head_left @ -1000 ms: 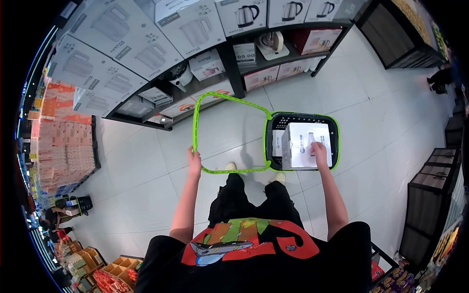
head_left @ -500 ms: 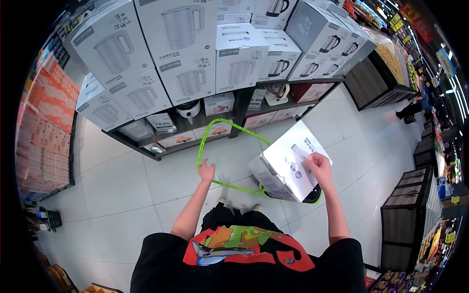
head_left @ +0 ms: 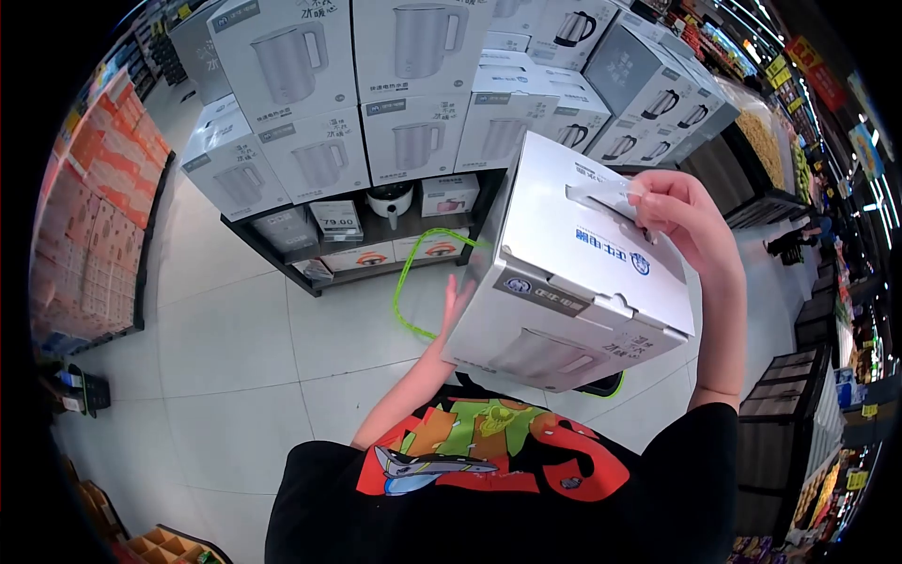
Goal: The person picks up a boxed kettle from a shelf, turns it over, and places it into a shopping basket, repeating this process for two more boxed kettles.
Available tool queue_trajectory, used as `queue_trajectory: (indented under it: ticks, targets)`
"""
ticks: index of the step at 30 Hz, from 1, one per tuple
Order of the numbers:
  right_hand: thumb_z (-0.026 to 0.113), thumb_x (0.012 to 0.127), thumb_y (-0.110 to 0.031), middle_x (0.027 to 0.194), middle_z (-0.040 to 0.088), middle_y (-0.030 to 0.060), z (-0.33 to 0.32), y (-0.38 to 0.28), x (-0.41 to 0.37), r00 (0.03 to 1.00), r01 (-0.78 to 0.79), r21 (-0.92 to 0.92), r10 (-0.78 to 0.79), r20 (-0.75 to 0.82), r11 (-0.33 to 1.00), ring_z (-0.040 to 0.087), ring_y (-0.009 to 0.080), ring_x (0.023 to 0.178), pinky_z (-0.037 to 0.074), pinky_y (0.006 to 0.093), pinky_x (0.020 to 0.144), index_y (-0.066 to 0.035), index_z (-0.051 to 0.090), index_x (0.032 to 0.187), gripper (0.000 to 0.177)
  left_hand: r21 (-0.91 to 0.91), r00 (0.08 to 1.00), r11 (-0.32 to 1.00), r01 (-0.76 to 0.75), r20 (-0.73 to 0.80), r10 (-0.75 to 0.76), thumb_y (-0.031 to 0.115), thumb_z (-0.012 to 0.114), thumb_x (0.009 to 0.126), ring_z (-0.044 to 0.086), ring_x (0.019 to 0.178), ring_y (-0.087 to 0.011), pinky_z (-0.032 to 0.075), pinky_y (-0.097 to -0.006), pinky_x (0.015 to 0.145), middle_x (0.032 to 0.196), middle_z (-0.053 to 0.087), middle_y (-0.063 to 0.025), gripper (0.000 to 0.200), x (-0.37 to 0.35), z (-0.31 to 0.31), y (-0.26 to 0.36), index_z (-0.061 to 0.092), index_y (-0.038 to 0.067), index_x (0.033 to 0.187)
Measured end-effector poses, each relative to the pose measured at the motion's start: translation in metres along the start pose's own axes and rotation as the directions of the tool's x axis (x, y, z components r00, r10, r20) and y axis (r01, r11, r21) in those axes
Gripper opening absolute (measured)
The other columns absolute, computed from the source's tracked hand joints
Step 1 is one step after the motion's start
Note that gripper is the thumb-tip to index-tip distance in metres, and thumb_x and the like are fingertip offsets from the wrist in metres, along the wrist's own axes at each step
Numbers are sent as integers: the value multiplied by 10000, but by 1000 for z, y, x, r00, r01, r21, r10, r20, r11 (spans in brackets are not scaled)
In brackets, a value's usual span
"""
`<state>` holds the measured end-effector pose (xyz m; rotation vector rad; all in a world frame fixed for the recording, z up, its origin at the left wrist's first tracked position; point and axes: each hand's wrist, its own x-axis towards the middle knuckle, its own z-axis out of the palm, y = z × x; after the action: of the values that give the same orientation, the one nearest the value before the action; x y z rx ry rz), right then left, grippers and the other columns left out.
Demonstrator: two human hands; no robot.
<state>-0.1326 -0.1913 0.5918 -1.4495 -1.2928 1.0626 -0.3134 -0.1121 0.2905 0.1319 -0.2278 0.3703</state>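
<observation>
My right hand point(head_left: 678, 209) is closed on the carrying strap at the top of a white kettle box point(head_left: 573, 282). The box is raised in front of my body, tilted, with a kettle picture on its near side. Beside the box's left face is my left hand point(head_left: 453, 305), fingers stretched out and partly hidden by the box. Behind it shows the bright green loop handle point(head_left: 402, 287) of a basket. The dark, green-rimmed basket point(head_left: 609, 383) is mostly covered by the box.
Stacked kettle boxes point(head_left: 413, 136) top a display shelf point(head_left: 310, 268) ahead, with a price card point(head_left: 336, 221) below. Orange-and-pink cartons point(head_left: 94, 226) stand to the left. Dark bins point(head_left: 780, 404) line the right side. Grey tiled floor point(head_left: 235, 367) stretches around me.
My right hand has lifted the kettle box up and closer to me, and it now looks larger. My left hand has moved from the green handle to the box's side.
</observation>
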Motion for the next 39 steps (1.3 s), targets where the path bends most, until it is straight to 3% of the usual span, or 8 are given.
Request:
queue_trajectory:
  ticks: [9, 13, 25, 28, 31, 35, 38, 39]
  targets:
    - [570, 773, -258, 807, 504, -8, -19, 18, 94, 996, -43, -77, 49, 75, 996, 431, 40, 672, 384, 166, 595, 40, 487, 1141, 481, -182, 978, 983, 24, -198, -60, 526, 331, 830, 367, 1179, -288, 308, -479, 957, 1296, 358, -111, 625, -15, 23, -6, 310, 105, 1291]
    - [571, 770, -298, 962, 593, 94, -23, 37, 113, 992, -97, -322, 116, 42, 942, 579, 77, 784, 476, 184, 639, -9, 490, 1161, 493, -353, 980, 934, 47, -163, -111, 423, 349, 853, 395, 1155, -305, 327, -487, 945, 1277, 382, -120, 530, -23, 44, -5, 337, 100, 1274]
    - [575, 757, -340, 1062, 550, 109, -20, 52, 122, 983, -90, -366, 142, 117, 926, 561, 125, 889, 469, 221, 739, -59, 487, 1180, 515, -394, 960, 919, 20, -248, -127, 440, 366, 842, 408, 1142, -313, 354, -519, 908, 1278, 386, -112, 530, -30, 15, -1, 364, 113, 1259]
    - [578, 748, -312, 1076, 545, 99, -24, 52, 123, 984, -86, -392, 140, 111, 916, 552, 129, 915, 462, 232, 763, -61, 481, 1186, 514, -365, 953, 931, -6, -283, -105, 486, 350, 829, 419, 1135, -297, 364, -496, 907, 1265, 401, -101, 574, -26, 13, 4, 359, 108, 1261]
    - [565, 742, -325, 1115, 515, 98, -28, 52, 115, 984, -86, -407, 141, 108, 909, 496, 154, 1010, 439, 263, 784, -78, 454, 1214, 545, -112, 958, 989, -98, -279, 63, 549, 312, 814, 440, 1115, -283, 382, -460, 899, 1241, 417, -106, 641, -32, 28, 4, 343, 95, 1265]
    - [550, 745, -340, 1134, 476, 76, -48, 60, 116, 976, -86, -315, 143, 163, 945, 451, 161, 1046, 431, 291, 789, -88, 426, 1232, 562, 291, 839, 925, -243, -415, 351, 594, 251, 800, 449, 1104, -282, 386, -435, 901, 1233, 410, -132, 703, -25, 53, 4, 308, 79, 1276]
    - [552, 749, -361, 1214, 442, 69, -33, 39, 97, 993, -19, -264, 48, 104, 964, 445, 154, 1065, 352, 270, 907, -73, 411, 1244, 590, 306, 838, 917, -255, -403, 368, 589, 243, 799, 444, 1110, -281, 381, -431, 909, 1234, 410, -134, 704, -19, 64, 12, 303, 80, 1281]
    - [561, 712, -497, 1289, 368, 77, -35, 34, 93, 986, 99, -307, -53, 157, 946, 373, 202, 1156, 297, 329, 960, -74, 389, 1262, 715, 287, 860, 925, -248, -374, 347, 589, 242, 798, 445, 1110, -280, 382, -429, 909, 1237, 408, -134, 706, -16, 64, 15, 298, 81, 1285]
